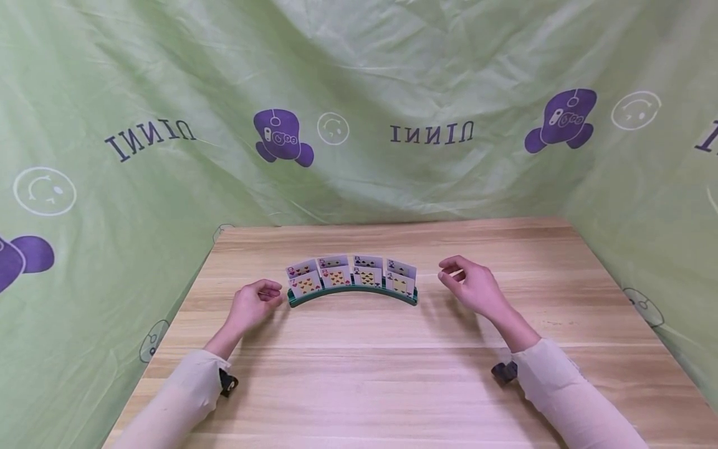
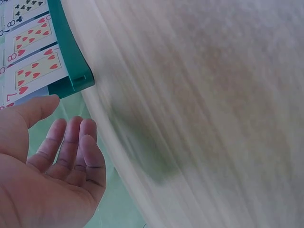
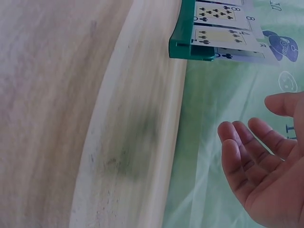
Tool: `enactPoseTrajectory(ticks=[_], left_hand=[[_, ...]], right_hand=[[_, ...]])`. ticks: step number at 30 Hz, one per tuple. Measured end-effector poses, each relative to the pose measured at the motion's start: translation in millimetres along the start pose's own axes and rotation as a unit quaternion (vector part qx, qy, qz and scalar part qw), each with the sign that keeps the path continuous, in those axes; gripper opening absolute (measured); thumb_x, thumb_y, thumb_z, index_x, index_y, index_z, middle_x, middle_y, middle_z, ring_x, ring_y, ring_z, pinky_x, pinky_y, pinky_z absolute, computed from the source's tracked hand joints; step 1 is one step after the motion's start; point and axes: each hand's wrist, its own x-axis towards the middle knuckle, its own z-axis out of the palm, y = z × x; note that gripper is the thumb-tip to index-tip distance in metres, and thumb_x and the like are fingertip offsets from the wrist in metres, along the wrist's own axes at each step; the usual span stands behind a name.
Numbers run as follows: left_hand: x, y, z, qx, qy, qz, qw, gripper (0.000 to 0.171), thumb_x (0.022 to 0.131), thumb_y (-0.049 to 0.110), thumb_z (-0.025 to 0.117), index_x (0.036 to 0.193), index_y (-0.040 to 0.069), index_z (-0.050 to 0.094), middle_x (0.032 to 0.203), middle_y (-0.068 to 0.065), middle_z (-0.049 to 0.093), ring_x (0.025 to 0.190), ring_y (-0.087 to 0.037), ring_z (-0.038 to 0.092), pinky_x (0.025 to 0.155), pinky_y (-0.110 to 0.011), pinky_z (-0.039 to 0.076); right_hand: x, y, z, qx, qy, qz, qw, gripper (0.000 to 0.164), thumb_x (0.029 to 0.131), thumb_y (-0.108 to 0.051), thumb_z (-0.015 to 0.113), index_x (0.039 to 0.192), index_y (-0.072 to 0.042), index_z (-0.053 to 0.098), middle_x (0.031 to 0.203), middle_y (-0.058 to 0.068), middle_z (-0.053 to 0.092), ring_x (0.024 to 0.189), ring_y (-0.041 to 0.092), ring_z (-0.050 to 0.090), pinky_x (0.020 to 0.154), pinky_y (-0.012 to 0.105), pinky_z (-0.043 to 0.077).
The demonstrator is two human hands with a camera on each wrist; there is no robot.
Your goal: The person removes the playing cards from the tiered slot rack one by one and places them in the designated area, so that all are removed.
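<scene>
A curved green card rack (image 1: 353, 289) stands on the table with playing cards upright in two rows. Its front row holds the seven of hearts (image 2: 35, 71), the eight of hearts (image 2: 31, 39), the eight of clubs (image 3: 216, 13) and the four of clubs (image 3: 221, 37). Behind these, a back row of cards (image 1: 333, 260) is partly covered. Just off the rack's left end hovers my left hand (image 1: 252, 304), fingers loosely bent and holding nothing. My right hand (image 1: 473, 287) is apart from the right end, thumb and fingers spread with nothing between them.
The wooden table (image 1: 359, 368) reaches back to a green printed curtain (image 1: 359, 181) that hangs behind and on both sides. Each sleeve carries a dark wrist device (image 1: 505, 372) near the cuff.
</scene>
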Motion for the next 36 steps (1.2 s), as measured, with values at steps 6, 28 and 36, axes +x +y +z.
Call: enactPoseTrajectory(ticks=[6, 28, 36], left_hand=[[-1.4, 1.2, 2.1, -0.005, -0.003, -0.003, 1.0, 0.032, 0.088, 0.013, 0.074, 0.116, -0.001, 0.066, 0.105, -0.017, 0.073, 0.092, -0.025, 0.07, 0.083, -0.037, 0.059], [0.9, -0.7, 12.4, -0.016, -0.011, -0.016, 0.9997, 0.03, 0.085, 0.009, 0.075, 0.113, 0.003, 0.067, 0.103, -0.014, 0.072, 0.09, -0.02, 0.069, 0.081, -0.032, 0.059], [1.5, -1.7, 14.2, -0.017, -0.01, -0.017, 0.9996, 0.031, 0.085, 0.008, 0.076, 0.114, 0.004, 0.067, 0.103, -0.013, 0.073, 0.09, -0.02, 0.07, 0.08, -0.031, 0.059]], right_hand=[[-1, -2, 4, 0.004, -0.004, 0.01, 1.0, 0.028, 0.098, -0.025, 0.061, 0.118, -0.007, 0.066, 0.105, 0.009, 0.072, 0.089, 0.022, 0.068, 0.073, 0.032, 0.054], [-8, -15, 15, 0.087, -0.036, 0.028, 0.995, 0.023, 0.096, -0.02, 0.063, 0.114, -0.005, 0.066, 0.097, 0.007, 0.071, 0.078, 0.015, 0.065, 0.064, 0.026, 0.053], [-9, -20, 20, 0.11, -0.038, 0.03, 0.993, 0.02, 0.096, -0.019, 0.063, 0.111, -0.005, 0.066, 0.096, 0.008, 0.07, 0.079, 0.023, 0.068, 0.063, 0.026, 0.053]])
